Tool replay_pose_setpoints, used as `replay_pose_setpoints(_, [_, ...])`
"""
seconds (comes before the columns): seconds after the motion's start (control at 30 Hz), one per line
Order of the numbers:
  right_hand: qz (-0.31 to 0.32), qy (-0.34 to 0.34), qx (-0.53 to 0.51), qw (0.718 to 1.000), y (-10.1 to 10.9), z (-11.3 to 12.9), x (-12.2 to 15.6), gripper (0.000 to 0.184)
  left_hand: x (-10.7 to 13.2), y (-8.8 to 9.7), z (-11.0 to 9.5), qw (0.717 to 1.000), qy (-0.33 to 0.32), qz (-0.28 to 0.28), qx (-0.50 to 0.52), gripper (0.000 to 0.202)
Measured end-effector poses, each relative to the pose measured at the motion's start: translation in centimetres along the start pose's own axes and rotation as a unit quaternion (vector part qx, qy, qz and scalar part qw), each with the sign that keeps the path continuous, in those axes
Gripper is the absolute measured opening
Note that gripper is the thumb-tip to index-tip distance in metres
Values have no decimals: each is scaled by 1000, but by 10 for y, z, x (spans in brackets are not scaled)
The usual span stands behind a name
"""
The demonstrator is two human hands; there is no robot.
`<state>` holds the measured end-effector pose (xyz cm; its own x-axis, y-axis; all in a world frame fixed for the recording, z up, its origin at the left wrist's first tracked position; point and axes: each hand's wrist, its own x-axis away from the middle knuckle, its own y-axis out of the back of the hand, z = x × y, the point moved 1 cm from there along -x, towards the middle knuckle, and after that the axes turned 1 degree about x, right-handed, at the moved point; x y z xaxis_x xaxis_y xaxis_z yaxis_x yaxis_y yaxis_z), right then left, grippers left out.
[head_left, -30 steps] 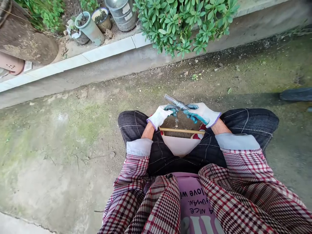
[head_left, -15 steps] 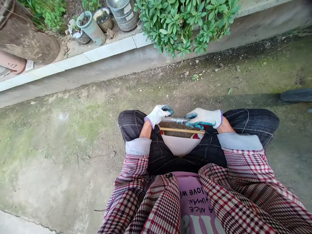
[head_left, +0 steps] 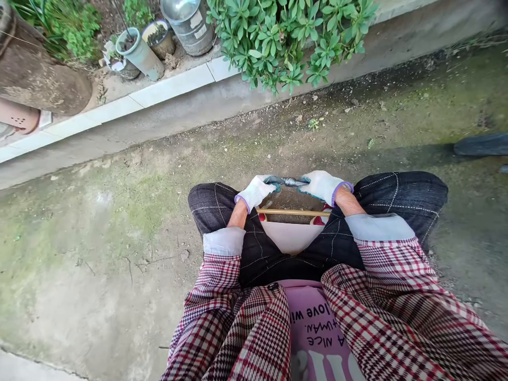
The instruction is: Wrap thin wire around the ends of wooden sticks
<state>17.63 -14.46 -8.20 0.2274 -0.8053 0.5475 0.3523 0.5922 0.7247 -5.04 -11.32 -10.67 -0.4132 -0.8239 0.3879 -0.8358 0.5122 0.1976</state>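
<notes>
Both of my hands wear white work gloves with blue-green palms and purple cuffs. Between them is a grey metal rod with silver wire wound round its middle (head_left: 291,181), held level above my lap. My left hand (head_left: 259,190) is closed round the rod's left end. On the right end, my right hand (head_left: 320,186) is closed with its fingers curled under. The rod's ends are hidden in the gloves. Just below, a thin yellowish stick (head_left: 293,212) lies across between my knees, apart from my hands. Behind it is a smooth whitish surface (head_left: 292,237) between my thighs.
Ahead runs a low wall with a white tiled edge (head_left: 174,87). On it stand a metal bucket (head_left: 190,29), a pale green pot (head_left: 141,55) and a large brown jar (head_left: 43,69). A leafy bush (head_left: 286,39) overhangs. Another person's trouser leg (head_left: 482,144) shows at right.
My right hand has shifted left and a little up, closer to my left hand. Less of the rod shows between the gloves. The view has shifted slightly.
</notes>
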Motion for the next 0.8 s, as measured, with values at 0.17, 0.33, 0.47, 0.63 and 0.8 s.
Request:
replay_pose_setpoints(0.17, [-48, -47, -334, 940, 0, 2, 3, 19, 0, -2, -7, 984, 2, -33, 176, 20])
replay_pose_setpoints(0.33, [-69, 5, -546, 835, 7, 3, 16, 31, 2, -4, -7, 980, 18, -1, 199, 13])
replay_pose_setpoints(0.47, [-9, 31, -574, 818, 10, -1, 24, 35, -2, -3, -3, 984, 15, -13, 179, 12])
replay_pose_setpoints(0.63, [126, 55, -484, 864, 9, 0, 29, 33, -2, 8, -3, 987, 2, -45, 155, 9])
replay_pose_setpoints(0.8, [149, 63, -378, 911, 12, 0, 31, 26, 5, 13, -9, 996, 14, -55, 71, 14])
